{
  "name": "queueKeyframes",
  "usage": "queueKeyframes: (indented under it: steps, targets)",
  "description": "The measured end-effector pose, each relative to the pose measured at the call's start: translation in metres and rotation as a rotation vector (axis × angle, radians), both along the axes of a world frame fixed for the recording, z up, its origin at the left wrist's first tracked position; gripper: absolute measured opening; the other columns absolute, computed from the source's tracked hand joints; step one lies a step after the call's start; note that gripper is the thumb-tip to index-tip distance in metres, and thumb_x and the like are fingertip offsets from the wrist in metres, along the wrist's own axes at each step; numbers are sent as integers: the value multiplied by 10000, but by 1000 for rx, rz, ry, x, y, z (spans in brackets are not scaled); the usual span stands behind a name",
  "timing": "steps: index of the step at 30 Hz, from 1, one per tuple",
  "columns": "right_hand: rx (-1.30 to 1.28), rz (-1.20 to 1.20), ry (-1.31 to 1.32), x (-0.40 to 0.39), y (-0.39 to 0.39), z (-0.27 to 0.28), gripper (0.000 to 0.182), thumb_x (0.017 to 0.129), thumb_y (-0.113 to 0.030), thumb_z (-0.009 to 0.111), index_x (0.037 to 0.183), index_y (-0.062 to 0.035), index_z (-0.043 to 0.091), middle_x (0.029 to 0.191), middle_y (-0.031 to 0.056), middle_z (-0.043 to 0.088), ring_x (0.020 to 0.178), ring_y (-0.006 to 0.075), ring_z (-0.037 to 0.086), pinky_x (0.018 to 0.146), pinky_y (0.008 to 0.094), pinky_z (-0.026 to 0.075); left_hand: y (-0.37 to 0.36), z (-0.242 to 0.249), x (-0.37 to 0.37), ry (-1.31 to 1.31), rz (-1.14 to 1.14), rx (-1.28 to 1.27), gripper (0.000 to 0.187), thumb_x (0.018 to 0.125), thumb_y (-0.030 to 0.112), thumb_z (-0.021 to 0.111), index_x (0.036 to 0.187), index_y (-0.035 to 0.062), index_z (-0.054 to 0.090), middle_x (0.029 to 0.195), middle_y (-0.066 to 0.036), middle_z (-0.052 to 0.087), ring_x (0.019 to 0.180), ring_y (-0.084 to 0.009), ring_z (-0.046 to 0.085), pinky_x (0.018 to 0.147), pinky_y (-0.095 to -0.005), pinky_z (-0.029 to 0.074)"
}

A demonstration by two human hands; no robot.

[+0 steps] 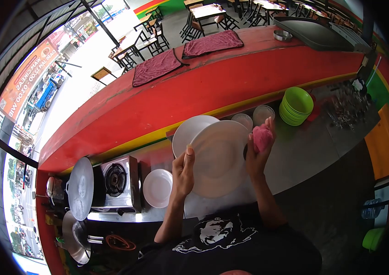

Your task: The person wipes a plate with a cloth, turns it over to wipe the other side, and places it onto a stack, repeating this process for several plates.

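My left hand (pixel 184 170) grips the left rim of a large pale round dish (pixel 219 160), thumb up along its edge. The dish is tilted in front of me and faces me. Bunched in my right hand (pixel 257 158) is a pink cloth (pixel 262 138), held at the dish's right rim. Behind the dish, and partly hidden by it, is a white basin (pixel 186 133). A smaller white bowl (pixel 157 188) rests on the metal counter (pixel 290 158), left of my left hand.
A stack of green bowls (pixel 295 107) and a spread of cutlery (pixel 348 106) are at the right. Left stand a gas stove (pixel 116 181) and a large metal pan (pixel 81 189). A red ledge (pixel 194 87) with folded towels (pixel 157 67) runs behind the counter.
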State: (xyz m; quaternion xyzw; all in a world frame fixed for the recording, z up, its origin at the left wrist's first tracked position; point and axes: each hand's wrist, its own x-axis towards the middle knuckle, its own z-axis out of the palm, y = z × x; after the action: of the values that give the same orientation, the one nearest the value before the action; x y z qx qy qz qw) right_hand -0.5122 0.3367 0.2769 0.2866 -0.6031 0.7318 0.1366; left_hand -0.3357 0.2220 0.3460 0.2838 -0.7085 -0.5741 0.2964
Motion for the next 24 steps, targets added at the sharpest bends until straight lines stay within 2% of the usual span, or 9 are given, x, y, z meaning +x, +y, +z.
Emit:
queueKeyframes:
  steps: [2,6,7,11,14,15,18,22,24]
  targets:
    - [9,37,30,0,-11,6,820,944,-162,617,1540,40,91,1600,231,122,1493,362,170,1192,450,198,16,7,-6,-65,-85,-16,562,1052,501,411,843,-1,555,707,68,368,692,-49,320,594,-253,270]
    - [29,223,210,29,-25,22,847,1009,-460,460,1554,37,43,1625,259,-52,1515,396,-8,1212,456,39,41,-7,-25,29,-83,-173,545,1073,438,388,1057,-48,635,842,11,615,851,-66,514,773,-229,416]
    - [11,337,155,40,-28,23,843,1005,-468,462,1553,35,66,1624,262,-57,1514,400,-19,1212,459,37,33,-9,-20,-29,-109,-64,534,1077,416,387,1110,-46,652,943,-41,671,927,-83,556,847,-240,445]
    - [-57,795,-74,91,-28,16,831,991,-502,471,1550,26,156,1619,275,-74,1511,414,-62,1210,468,28,5,-5,-10,9,-20,60,559,1073,425,395,1097,-64,665,959,-71,674,888,-93,565,806,-256,469]
    - [236,827,167,99,-17,1,767,971,-416,568,1525,15,260,1612,295,6,1506,439,0,1207,486,89,-8,-2,-8,143,59,24,594,1069,459,372,1156,-62,643,1019,-99,687,886,-135,633,797,-263,509]
    - [273,763,268,99,-14,-2,714,927,-325,648,1487,7,355,1596,314,88,1498,450,70,1196,512,145,-15,-4,-4,122,72,32,601,1069,453,374,1190,-79,626,1055,-118,690,911,-141,640,816,-271,520]
    - [486,613,397,93,-7,-17,749,884,-356,686,1493,-46,379,1593,310,124,1483,486,95,1184,559,152,-21,-12,1,90,113,-32,599,1071,449,371,1195,-78,625,1054,-117,690,911,-139,637,811,-272,519]
    - [689,281,406,73,4,-27,815,827,-346,738,1513,-104,371,1604,296,89,1477,501,99,1173,583,163,-19,-14,1,157,155,-34,530,1070,440,404,830,-4,565,702,58,386,685,-49,320,584,-249,260]
    - [653,116,360,57,2,-36,846,819,-303,757,1532,-117,341,1621,268,53,1497,454,95,1188,542,161,-15,-11,1,141,144,-52,530,1070,443,401,810,4,545,694,61,376,675,-47,311,576,-248,248]
